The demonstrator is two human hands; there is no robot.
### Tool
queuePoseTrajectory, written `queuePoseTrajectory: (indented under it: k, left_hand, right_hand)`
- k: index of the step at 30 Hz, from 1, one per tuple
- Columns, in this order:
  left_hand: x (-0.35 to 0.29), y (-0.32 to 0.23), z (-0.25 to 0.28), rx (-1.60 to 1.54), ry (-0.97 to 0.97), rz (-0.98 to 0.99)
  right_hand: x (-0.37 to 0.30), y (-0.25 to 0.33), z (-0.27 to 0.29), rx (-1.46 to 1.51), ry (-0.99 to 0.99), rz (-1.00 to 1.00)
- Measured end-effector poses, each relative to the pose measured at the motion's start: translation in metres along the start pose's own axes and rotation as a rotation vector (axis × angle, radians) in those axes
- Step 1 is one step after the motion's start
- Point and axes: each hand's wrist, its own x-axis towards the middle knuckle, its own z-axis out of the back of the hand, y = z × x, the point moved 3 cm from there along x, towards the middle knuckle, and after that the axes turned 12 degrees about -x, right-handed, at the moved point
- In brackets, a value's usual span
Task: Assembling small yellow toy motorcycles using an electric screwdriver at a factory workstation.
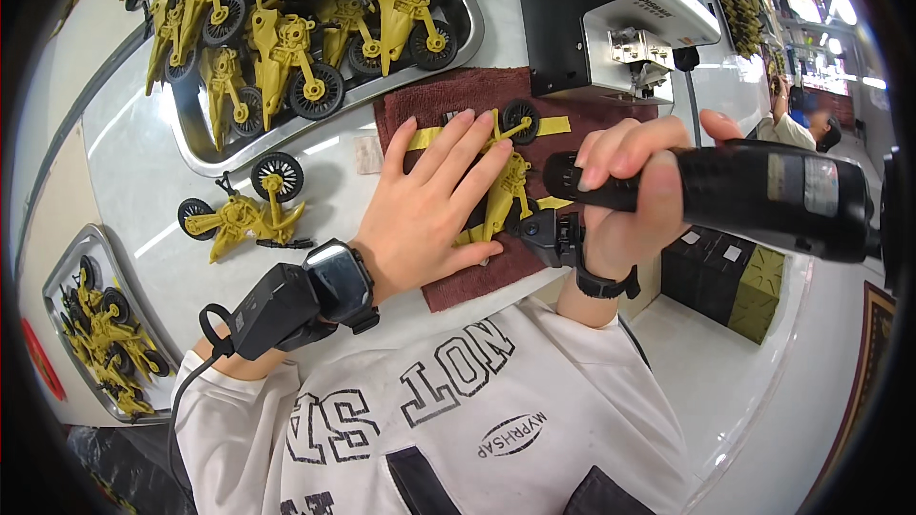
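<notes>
A yellow toy motorcycle (509,186) with black wheels lies on its side on a maroon towel (420,100). My left hand (429,195) is open, laid flat over the towel with fingers spread, its fingertips and thumb against the motorcycle's left side and partly hiding it. My right hand (634,176) is closed around a thick black handheld tool (773,193), held just right of the motorcycle. The tool's slotted narrow end points left toward the motorcycle, and its exact kind is unclear. Yellow tape strips (553,125) lie on the towel.
Another yellow motorcycle (243,210) lies on the white table, left of my hand. A metal tray (458,62) piled with motorcycles stands behind. A smaller tray (157,401) sits at far left. A black-and-silver machine (592,29) stands behind the towel. Another person (797,129) is at far right.
</notes>
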Motion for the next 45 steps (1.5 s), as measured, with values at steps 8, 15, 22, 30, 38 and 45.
queuePoseTrajectory:
  k: [8,15,22,30,38,45]
  left_hand:
    - [0.004,-0.002,0.000,0.034,0.038,-0.010]
    - [-0.001,-0.001,0.000,0.027,0.023,-0.009]
    - [0.001,-0.006,0.002,0.045,-0.005,-0.061]
    - [-0.001,0.000,0.000,0.032,0.017,-0.030]
    - [0.001,-0.003,0.000,0.056,0.020,-0.049]
    - [-0.002,-0.002,-0.001,0.054,0.018,-0.042]
  right_hand:
    - [0.002,-0.009,0.004,0.083,0.062,0.016]
    - [0.026,0.015,0.027,0.010,-0.004,0.216]
    - [0.100,0.020,0.053,-0.367,-0.330,0.231]
    - [0.022,0.034,0.035,0.012,0.034,0.118]
    - [0.047,0.038,0.055,-0.189,-0.177,0.296]
    - [0.096,0.006,0.055,-0.248,-0.303,0.182]
